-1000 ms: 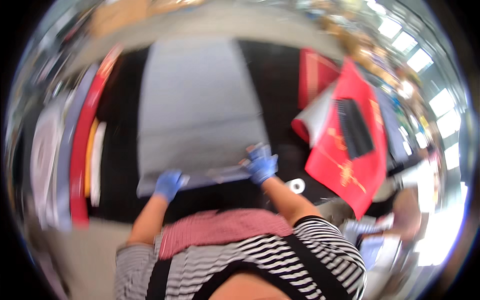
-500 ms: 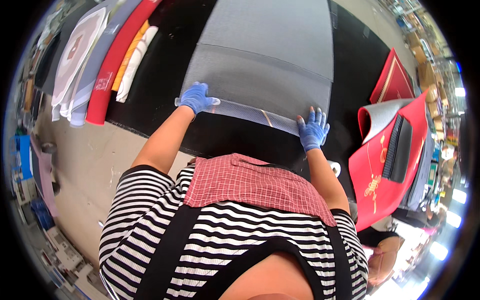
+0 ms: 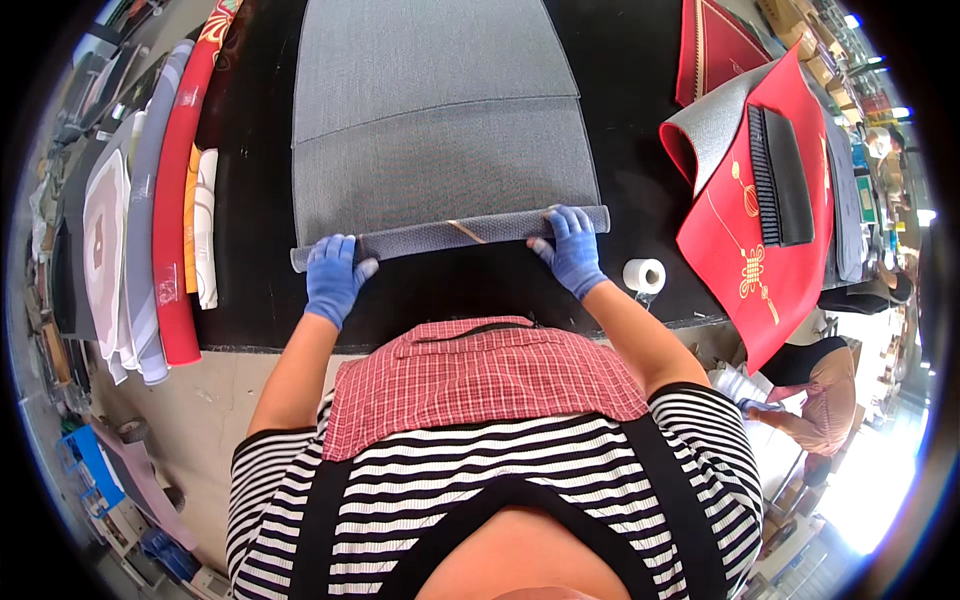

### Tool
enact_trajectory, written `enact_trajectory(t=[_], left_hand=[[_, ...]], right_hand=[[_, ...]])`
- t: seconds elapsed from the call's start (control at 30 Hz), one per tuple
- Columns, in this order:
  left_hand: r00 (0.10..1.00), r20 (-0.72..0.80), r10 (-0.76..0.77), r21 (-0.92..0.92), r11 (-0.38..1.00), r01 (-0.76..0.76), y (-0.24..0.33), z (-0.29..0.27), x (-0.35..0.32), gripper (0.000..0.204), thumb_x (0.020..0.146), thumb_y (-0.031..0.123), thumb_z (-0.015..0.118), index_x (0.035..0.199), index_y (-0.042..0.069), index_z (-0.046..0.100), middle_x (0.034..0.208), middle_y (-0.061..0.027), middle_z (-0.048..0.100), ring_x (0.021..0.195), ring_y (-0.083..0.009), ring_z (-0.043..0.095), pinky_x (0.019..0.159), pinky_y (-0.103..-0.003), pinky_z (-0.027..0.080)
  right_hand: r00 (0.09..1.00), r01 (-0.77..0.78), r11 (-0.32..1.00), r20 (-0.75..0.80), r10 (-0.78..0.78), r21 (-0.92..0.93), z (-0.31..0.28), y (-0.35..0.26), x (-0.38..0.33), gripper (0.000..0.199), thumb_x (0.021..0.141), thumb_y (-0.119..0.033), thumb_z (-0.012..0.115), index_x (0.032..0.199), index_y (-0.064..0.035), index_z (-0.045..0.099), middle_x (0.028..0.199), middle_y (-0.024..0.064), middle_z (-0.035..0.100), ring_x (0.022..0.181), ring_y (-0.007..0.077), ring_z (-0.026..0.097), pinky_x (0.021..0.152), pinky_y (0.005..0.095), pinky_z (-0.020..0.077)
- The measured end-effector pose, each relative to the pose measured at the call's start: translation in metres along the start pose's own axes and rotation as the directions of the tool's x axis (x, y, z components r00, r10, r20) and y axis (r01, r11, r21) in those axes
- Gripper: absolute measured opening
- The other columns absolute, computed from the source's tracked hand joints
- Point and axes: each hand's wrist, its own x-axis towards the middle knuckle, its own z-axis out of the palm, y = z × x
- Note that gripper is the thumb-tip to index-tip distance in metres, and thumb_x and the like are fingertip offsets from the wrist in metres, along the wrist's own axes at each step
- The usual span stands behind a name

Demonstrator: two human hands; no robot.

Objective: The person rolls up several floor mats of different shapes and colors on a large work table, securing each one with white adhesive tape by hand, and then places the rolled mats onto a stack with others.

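Note:
A long grey mat (image 3: 440, 150) lies across the black table, its near end wound into a narrow roll (image 3: 425, 238) with a thin tan stripe. My left hand (image 3: 335, 278), in a blue glove, grips this roll near its left end, fingers over the top and thumb on the near side. Toward the right end, my right hand (image 3: 572, 252), gloved alike, has its fingers bent over the roll and its thumb along the near edge. The underside of the roll is hidden. A crease crosses the mat farther away.
A white tape roll (image 3: 644, 275) stands right of my right hand. Beyond it lies a curled red mat (image 3: 715, 235) carrying a black brush (image 3: 785, 178). Rolled mats, including a red roll (image 3: 172, 240), line the left side. Another person (image 3: 820, 395) is at the lower right.
My right hand has gone from spread fingers to fingers bent over the roll. Both hands now sit inward from the roll's ends, thumbs on its near side. The view has turned.

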Motion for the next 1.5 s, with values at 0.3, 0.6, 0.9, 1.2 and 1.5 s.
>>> enact_trajectory(t=[0.3, 0.6, 0.9, 1.2, 1.5], left_hand=[[0.999, 0.048, -0.017, -0.172, 0.985, 0.025, -0.032, 0.011, 0.043, 0.029, 0.092, 0.041, 0.063, 0.097, 0.013, 0.07, 0.099, -0.0043, 0.069, 0.1, -0.0284, 0.062, 0.093, -0.047, 0.045], [0.979, -0.007, -0.205, 0.142, 0.969, 0.203, -0.03, 0.029, 0.134, 0.026, 0.099, 0.037, 0.053, 0.095, 0.014, 0.065, 0.088, -0.0073, 0.07, 0.087, -0.0273, 0.067, 0.078, -0.044, 0.051], [0.983, -0.18, -0.023, -0.094, 0.996, 0.006, -0.025, 0.019, 0.072, 0.062, 0.08, 0.05, 0.074, 0.122, 0.006, 0.06, 0.116, -0.0147, 0.063, 0.115, -0.0363, 0.056, 0.105, -0.05, 0.042], [0.942, 0.226, -0.249, -0.12, 0.952, 0.281, -0.064, 0.019, 0.17, 0.037, 0.1, 0.039, 0.052, 0.093, 0.008, 0.07, 0.093, -0.0175, 0.068, 0.092, -0.0387, 0.064, 0.083, -0.048, 0.05], [0.983, -0.084, 0.163, -0.098, 0.98, -0.171, 0.002, 0.018, 0.208, 0.049, 0.094, 0.055, 0.056, 0.11, 0.009, 0.068, 0.106, -0.0125, 0.068, 0.104, -0.0339, 0.063, 0.089, -0.045, 0.049]], right_hand=[[0.924, 0.015, 0.998, 0.381, 0.009, -0.059, -0.018, 0.018, 0.07, 0.032, 0.091, -0.042, 0.065, 0.098, -0.0116, 0.069, 0.104, 0.0096, 0.069, 0.105, 0.0326, 0.062, 0.093, 0.0464, 0.0465], [0.937, -0.227, 0.93, 0.197, 0.29, -0.289, 0.03, 0.028, 0.137, 0.036, 0.096, -0.045, 0.057, 0.103, -0.0107, 0.065, 0.109, 0.0125, 0.067, 0.108, 0.033, 0.061, 0.093, 0.0458, 0.0463], [0.998, 0.061, 0.995, 0.006, -0.061, -0.082, -0.003, 0.011, 0.07, 0.049, 0.083, -0.039, 0.075, 0.116, -0.0081, 0.057, 0.128, 0.0115, 0.06, 0.121, 0.0346, 0.053, 0.105, 0.0508, 0.0387], [0.91, 0.054, 0.979, 0.413, 0.033, -0.199, -0.006, 0.042, 0.176, 0.033, 0.099, -0.041, 0.053, 0.108, -0.014, 0.069, 0.11, 0.0119, 0.068, 0.104, 0.0332, 0.064, 0.092, 0.045, 0.0479], [0.887, -0.219, 0.899, 0.306, 0.346, -0.38, 0.034, 0.054, 0.217, 0.034, 0.097, -0.039, 0.056, 0.114, -0.0125, 0.068, 0.115, 0.0164, 0.066, 0.107, 0.0341, 0.064, 0.096, 0.0433, 0.0491]])
